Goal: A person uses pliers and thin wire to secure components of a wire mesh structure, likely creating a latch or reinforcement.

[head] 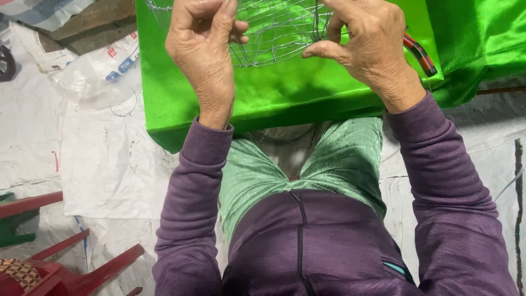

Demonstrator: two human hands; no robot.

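The left hand (201, 52) and the right hand (368, 44) each pinch strands of a wire mesh (276, 30) that rests on a green cloth-covered table (263, 93), with red-handled pliers (421, 55) just beside the right wrist and white plastic sheeting (98, 164) spread below.

The wire mesh (274, 33) runs off the top edge of the frame, so its full shape cannot be told. The right hand (367, 44) covers most of the pliers (421, 55) (only red-and-black handles show). Fingertips (233, 8) are cropped at top.
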